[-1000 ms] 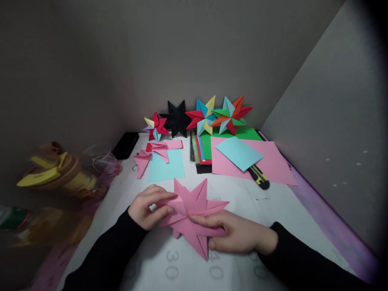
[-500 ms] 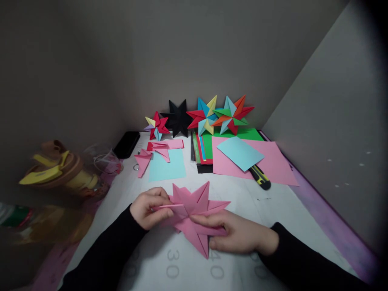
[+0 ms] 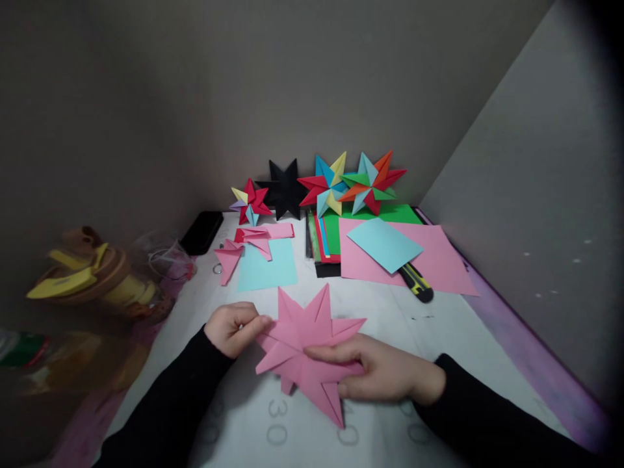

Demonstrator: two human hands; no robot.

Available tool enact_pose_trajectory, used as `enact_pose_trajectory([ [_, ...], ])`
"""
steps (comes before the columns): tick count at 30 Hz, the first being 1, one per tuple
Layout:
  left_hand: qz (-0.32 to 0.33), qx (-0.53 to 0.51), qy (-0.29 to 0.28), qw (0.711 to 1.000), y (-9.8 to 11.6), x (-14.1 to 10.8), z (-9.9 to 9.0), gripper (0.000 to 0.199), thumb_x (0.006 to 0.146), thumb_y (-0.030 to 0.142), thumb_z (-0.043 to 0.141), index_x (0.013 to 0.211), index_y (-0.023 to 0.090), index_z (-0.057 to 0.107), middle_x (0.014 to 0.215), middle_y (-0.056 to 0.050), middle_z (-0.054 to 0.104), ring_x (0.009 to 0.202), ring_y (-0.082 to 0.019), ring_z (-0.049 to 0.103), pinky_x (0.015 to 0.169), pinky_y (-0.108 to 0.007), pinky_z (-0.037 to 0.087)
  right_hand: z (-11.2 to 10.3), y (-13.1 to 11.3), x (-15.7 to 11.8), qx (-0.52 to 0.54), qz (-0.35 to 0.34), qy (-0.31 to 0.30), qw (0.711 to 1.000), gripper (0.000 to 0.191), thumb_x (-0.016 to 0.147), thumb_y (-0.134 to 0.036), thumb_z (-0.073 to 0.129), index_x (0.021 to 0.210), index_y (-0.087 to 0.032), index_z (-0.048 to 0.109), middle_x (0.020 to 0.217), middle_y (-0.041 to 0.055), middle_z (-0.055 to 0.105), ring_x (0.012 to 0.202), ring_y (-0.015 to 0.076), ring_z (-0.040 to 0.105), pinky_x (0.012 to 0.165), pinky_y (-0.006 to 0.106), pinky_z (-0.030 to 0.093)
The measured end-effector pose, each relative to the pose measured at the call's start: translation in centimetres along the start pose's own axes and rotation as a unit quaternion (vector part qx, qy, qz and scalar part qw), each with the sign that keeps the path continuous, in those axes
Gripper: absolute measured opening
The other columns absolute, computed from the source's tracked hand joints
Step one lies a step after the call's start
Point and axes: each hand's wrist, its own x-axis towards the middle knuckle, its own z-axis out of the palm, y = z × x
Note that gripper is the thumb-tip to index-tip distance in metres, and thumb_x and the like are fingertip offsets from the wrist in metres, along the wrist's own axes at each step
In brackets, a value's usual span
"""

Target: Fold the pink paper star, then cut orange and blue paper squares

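A pink folded-paper star (image 3: 297,325) with several points is held above the white table surface, its face turned up towards me. My left hand (image 3: 236,330) pinches one of the star's points at the left between thumb and fingers. On the right, my right hand (image 3: 385,369) grips the star's lower right side, the index finger lying across its middle and the thumb low at the edge. Part of the star under the right fingers is hidden.
Folded pink pieces (image 3: 229,260) lie beside a light blue sheet (image 3: 267,268). Right of them are a pink sheet (image 3: 439,260), another blue sheet (image 3: 385,244) and a utility knife (image 3: 418,285). Finished paper stars (image 3: 331,185) lean on the wall. A lidded cup (image 3: 107,279) stands left.
The star has turned slightly and shows its left points more fully. My left thumb and fingers have shifted from a left flap to the upper left point. My right hand keeps its hold.
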Motion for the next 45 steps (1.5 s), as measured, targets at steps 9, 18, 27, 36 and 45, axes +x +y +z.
enact_pose_trajectory([
  [9,-0.147,-0.208,0.108,0.961,-2.0,0.5,3.6,0.042,0.068,0.042,0.067,0.039,0.016,0.052,0.070,-0.003,0.058,0.063,-0.013,0.053,0.062,-0.025,0.041,-0.4,1.1,0.0,0.131,0.048,0.038,0.990,0.053,0.077,-0.033,0.069,0.127,-0.029,0.052,0.140,0.0030,0.046,0.132,0.0244,0.038,0.113,0.045,0.020],
  [18,-0.187,-0.182,0.137,0.955,-1.1,0.5,4.4,0.040,0.068,0.041,0.067,0.042,0.018,0.049,0.066,-0.003,0.067,0.061,-0.014,0.058,0.058,-0.025,0.044,-0.3,1.3,0.1,0.134,0.056,0.042,0.988,0.056,0.078,-0.033,0.068,0.130,-0.029,0.049,0.142,0.0040,0.043,0.133,0.0246,0.036,0.113,0.044,0.019],
  [27,0.090,-0.062,0.083,0.990,-1.9,0.0,0.3,0.017,0.072,0.019,0.071,0.089,0.022,0.074,0.088,-0.007,0.070,0.080,-0.016,0.066,0.062,-0.023,0.054,-0.5,1.2,0.0,0.134,0.055,0.055,0.988,0.055,0.079,-0.032,0.067,0.130,-0.028,0.048,0.142,0.0038,0.043,0.133,0.0237,0.037,0.113,0.044,0.019],
  [36,0.161,0.073,0.038,0.984,-2.0,0.1,0.1,0.022,0.077,0.018,0.065,0.097,0.026,0.074,0.086,-0.005,0.074,0.078,-0.016,0.069,0.070,-0.022,0.055,-0.6,1.0,0.0,0.133,0.061,0.055,0.988,0.055,0.078,-0.033,0.068,0.130,-0.027,0.049,0.142,0.0041,0.043,0.133,0.0246,0.036,0.113,0.045,0.019],
  [45,0.061,-0.002,0.095,0.994,-1.0,-0.1,1.2,0.015,0.073,0.024,0.069,0.085,0.027,0.076,0.078,-0.005,0.074,0.073,-0.017,0.067,0.069,-0.027,0.052,-0.6,1.2,0.0,0.142,0.049,0.058,0.987,0.059,0.078,-0.034,0.068,0.132,-0.028,0.046,0.144,0.0042,0.041,0.134,0.0248,0.034,0.113,0.045,0.018],
])
